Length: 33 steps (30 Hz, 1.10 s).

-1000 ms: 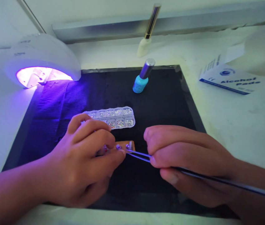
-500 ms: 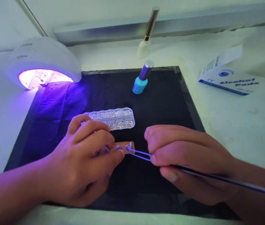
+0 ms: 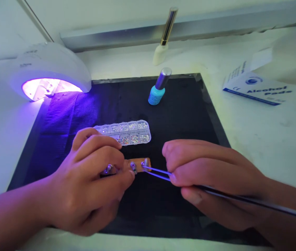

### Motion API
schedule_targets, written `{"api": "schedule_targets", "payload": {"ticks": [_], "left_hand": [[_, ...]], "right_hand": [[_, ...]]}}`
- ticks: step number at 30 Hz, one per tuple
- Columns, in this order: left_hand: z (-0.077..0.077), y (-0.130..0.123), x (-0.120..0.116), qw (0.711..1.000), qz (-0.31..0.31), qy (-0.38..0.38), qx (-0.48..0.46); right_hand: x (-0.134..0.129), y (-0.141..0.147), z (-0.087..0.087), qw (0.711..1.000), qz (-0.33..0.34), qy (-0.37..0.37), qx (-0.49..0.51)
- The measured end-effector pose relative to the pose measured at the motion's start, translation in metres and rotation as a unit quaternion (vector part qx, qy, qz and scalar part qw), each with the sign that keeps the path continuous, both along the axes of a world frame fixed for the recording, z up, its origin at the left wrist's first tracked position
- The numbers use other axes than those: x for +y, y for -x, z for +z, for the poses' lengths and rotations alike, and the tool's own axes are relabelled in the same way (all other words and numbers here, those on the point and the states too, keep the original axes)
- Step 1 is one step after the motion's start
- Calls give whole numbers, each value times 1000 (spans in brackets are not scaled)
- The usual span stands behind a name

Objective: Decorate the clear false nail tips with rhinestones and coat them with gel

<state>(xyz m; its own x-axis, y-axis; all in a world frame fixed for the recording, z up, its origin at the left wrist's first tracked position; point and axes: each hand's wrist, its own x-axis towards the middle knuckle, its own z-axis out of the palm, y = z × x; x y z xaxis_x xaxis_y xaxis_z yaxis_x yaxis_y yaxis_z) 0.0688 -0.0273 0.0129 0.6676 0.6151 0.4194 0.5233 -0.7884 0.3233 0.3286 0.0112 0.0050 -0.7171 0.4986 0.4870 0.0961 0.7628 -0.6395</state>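
Orange strip (image 3: 138,162), I log: slightly more bared beside my gripping left hand (image 3: 87,184), easing access for tweezers (image 3: 242,199) pinched in my right hand (image 3: 213,176).

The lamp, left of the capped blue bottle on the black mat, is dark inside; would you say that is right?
Not quite: the head view shows the lamp glowing brightly inside. It is indeed left of the capped blue bottle on the black mat.

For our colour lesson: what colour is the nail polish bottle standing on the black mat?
The nail polish bottle is bright turquoise, clearest in the head view.
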Motion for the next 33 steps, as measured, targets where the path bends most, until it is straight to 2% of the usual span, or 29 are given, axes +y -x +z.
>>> {"api": "schedule_targets", "payload": {"ticks": [3, 8, 11, 17, 21, 24, 25, 28, 31, 33], "left_hand": [[1, 0, 0, 1000, 6, -10, -17], [2, -3, 1, 1000, 4, -7, -7], [1, -3, 1, 1000, 4, -6, 1], [0, -4, 0, 1000, -1, 4, 17], [1, -5, 1, 1000, -2, 9, 17], [1, -5, 1, 1000, 2, 11, 11], [1, -6, 1, 1000, 1, 11, 9], [0, -6, 1, 1000, 3, 11, 10], [0, -5, 2, 1000, 3, 10, 15], [0, -5, 2, 1000, 2, 12, 22]], "right_hand": [[1, 1, -1, 1000, -5, -1, -5], [2, 2, -2, 1000, 4, -20, 16], [-1, 1, 0, 1000, -16, -3, -20], [-1, 1, -2, 1000, -13, -10, -6], [4, 4, -5, 998, 17, -36, 41], [5, 5, -5, 1000, 8, -20, 18], [5, 5, -4, 997, 30, -35, 57], [4, 4, -4, 1000, 2, -16, 4], [4, 4, -4, 998, 25, -35, 52], [3, 2, -4, 1000, 6, -20, 23]]}}
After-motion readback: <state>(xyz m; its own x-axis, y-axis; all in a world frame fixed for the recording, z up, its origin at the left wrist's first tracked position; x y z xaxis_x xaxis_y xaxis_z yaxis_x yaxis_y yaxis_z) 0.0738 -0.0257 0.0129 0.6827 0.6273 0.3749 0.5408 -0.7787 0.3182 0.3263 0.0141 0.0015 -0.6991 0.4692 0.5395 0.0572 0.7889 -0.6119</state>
